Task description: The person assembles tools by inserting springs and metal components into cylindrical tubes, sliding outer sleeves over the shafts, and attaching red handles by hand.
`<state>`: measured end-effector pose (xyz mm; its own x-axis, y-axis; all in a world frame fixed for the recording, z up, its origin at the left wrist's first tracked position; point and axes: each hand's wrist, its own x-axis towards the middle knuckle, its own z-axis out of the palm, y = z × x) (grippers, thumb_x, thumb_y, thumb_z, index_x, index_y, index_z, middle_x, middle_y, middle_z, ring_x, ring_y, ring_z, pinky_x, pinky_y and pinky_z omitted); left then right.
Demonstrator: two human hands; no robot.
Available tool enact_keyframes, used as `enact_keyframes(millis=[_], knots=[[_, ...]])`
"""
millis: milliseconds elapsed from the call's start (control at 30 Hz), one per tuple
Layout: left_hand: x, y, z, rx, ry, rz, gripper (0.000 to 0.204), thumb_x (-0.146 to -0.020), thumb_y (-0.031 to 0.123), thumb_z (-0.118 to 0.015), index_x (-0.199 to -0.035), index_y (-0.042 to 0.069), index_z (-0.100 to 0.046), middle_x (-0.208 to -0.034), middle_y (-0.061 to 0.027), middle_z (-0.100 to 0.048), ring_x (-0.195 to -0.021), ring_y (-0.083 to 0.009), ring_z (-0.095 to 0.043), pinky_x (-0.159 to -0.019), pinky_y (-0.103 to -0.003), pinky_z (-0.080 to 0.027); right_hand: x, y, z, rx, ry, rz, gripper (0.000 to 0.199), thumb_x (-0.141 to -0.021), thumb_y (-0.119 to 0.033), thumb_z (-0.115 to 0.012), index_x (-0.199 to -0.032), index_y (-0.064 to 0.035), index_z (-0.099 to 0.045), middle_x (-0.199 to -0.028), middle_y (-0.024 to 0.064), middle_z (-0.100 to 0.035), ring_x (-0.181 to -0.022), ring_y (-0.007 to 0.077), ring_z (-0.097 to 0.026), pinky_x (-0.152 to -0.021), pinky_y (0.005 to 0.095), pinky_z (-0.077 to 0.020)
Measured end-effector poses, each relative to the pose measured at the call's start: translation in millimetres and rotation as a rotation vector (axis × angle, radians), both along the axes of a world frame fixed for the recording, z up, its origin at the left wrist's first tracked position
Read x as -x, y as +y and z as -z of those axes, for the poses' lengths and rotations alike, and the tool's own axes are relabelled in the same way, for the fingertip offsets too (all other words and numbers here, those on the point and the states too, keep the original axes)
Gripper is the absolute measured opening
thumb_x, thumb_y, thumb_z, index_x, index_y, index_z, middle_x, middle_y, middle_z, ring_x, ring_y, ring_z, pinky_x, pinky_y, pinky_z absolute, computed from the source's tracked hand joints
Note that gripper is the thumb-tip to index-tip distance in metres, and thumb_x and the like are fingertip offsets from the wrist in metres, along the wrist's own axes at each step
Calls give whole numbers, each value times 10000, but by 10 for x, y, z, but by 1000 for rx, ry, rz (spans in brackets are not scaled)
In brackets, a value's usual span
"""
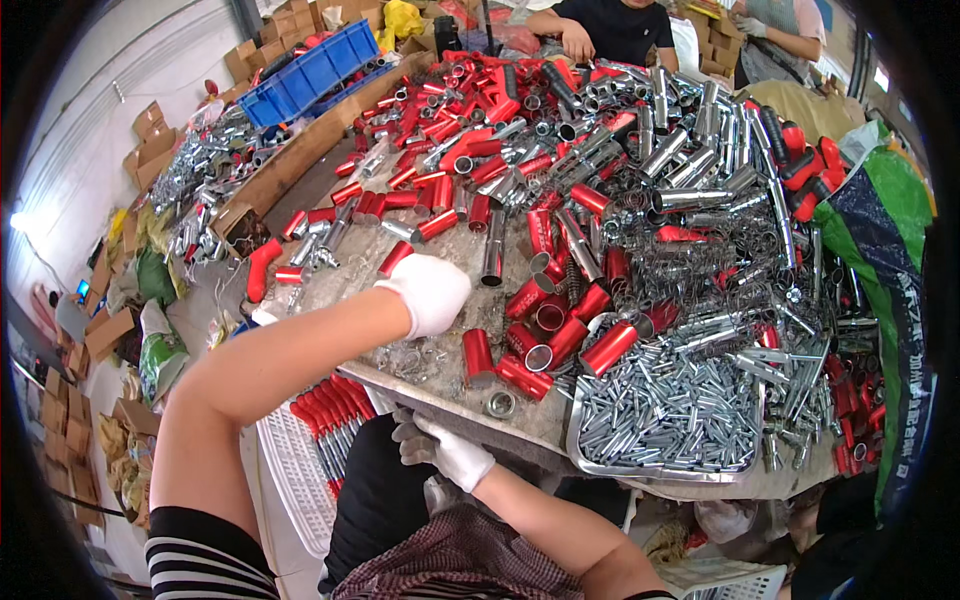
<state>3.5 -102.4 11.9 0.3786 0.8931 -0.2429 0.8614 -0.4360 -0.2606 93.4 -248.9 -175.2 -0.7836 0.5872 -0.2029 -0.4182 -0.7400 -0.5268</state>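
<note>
My left hand [435,293], in a white glove, reaches over the near left part of the worktable [345,285]. The back of the glove hides its fingers, and a short red tube [396,259] lies right at its upper edge. My right hand [447,450], in a white glove with grey fingertips, is low over my dark-clothed leg, just off the table's front edge. Its fingers are stretched and slightly apart, with nothing visible in them. Between the hands and the tray stand and lie several red tubes [478,353] and a small metal ring [500,403].
A metal tray [575,450] of small silver pins sits at the front right. Behind it rise heaped springs [690,270], chrome tubes [690,165] and red parts. A white basket [290,470] holds red-handled tools below the table. A blue crate [310,75] and co-workers are at the far side.
</note>
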Motion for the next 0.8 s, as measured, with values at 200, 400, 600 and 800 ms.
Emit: enact_keyframes(millis=[200, 400, 600, 800], knots=[[207, 167, -374, 229, -466, -120, 339, -679, 260, -684, -882, -12, -694, -857, -180, -708, -815, -291, -689, -764, -389, -532, 5, -7, -13, 11, 27, 35, 405, -1025, -360, -501, -1246, -25, -558, -957, 69, -673, -788, 128, -654, -684, 273, -563], [414, 60, -478, 426, -1178, -390, 241, -767, 183, -688, -915, -5, -664, -722, -27, -604, -541, -83, -519, -469, -251, -404, -54, -12, -18, 19, 37, 18, 402, -1020, -360, -512, -1242, -29, -566, -953, 69, -676, -780, 127, -653, -669, 272, -564], [117, -69, -499, 518, -1342, -367, 208, -797, 136, -677, -952, 14, -612, -717, -22, -555, -532, -68, -452, -447, -236, -328, -13, 6, 136, 34, 62, 24, 430, -996, -410, -547, -1230, -50, -576, -967, 80, -687, -749, 135, -667, -662, 277, -575], [-1331, -169, -812, 519, -1025, 258, 368, -761, 306, -669, -940, -16, -674, -801, -123, -671, -744, -182, -635, -697, -327, -511, -33, -13, 56, 2, -31, 31, 398, -990, -420, -554, -1173, -70, -604, -960, 69, -685, -759, 126, -659, -692, 281, -570]])
